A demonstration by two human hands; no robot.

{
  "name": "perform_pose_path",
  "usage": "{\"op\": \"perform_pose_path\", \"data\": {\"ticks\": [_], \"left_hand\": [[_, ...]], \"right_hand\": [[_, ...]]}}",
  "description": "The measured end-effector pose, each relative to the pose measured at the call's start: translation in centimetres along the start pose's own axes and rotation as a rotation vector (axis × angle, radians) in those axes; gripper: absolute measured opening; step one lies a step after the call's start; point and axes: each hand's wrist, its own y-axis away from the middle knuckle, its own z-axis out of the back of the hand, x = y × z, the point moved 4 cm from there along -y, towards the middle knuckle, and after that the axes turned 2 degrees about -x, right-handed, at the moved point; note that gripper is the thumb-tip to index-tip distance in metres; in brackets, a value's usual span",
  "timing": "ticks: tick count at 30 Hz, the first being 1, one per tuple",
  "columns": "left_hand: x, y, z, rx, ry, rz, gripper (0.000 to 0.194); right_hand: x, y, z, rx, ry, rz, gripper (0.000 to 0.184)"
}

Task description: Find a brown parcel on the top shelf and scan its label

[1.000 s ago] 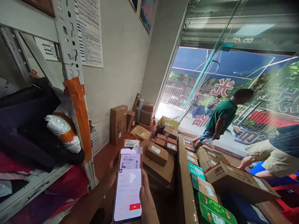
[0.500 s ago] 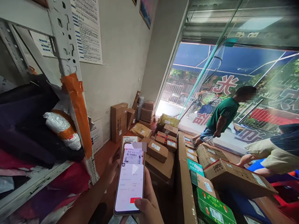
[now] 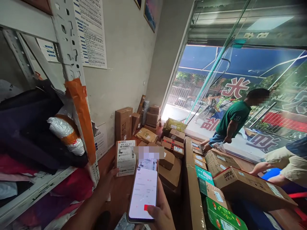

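My right hand (image 3: 161,213) grips a smartphone (image 3: 144,193) upright at the bottom centre, thumb resting on a red button low on its lit screen. To the left of the phone, my left hand (image 3: 107,180) holds up a small cardboard parcel (image 3: 126,157) by its lower edge. The parcel's white shipping label with a barcode faces me. Phone and parcel sit side by side, just apart.
A metal shelf rack (image 3: 69,64) stuffed with dark bags and wrapped packages fills the left. Stacked cartons (image 3: 171,166) cover the floor ahead and right, including a long box (image 3: 251,188). Beyond the glass door (image 3: 216,73), a person in a green shirt (image 3: 233,119) walks; another person (image 3: 285,163) bends at far right.
The phone has shifted right and down, uncovering the parcel. My left hand has raised the parcel, and its whole label now shows. The person in green stepped slightly right.
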Motion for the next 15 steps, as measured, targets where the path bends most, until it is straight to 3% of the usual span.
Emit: {"op": "perform_pose_path", "data": {"ticks": [2, 4, 8, 11, 15], "left_hand": [[-0.7, 0.4, 0.0, 0.025, 0.009, -0.024, 0.057], [-1.4, 0.8, 0.0, 0.051, 0.005, -0.024, 0.061], [-2.1, 1.3, 0.6, 0.056, -0.013, -0.019, 0.072], [-2.1, 1.4, 1.2, 0.055, -0.014, -0.039, 0.079], [-2.3, 1.4, 1.1, 0.149, -0.038, 0.003, 0.078]], "right_hand": [[0.8, -0.2, 1.1, -0.033, 0.024, 0.045, 0.068], [1.7, -0.4, 1.9, -0.025, 0.04, 0.071, 0.058], [2.5, -1.5, 2.3, 0.061, -0.105, 0.03, 0.063], [2.6, -2.9, 2.3, 0.049, -0.19, 0.075, 0.055], [2.3, -5.4, 1.5, 0.001, 0.041, 0.172, 0.058]]}}
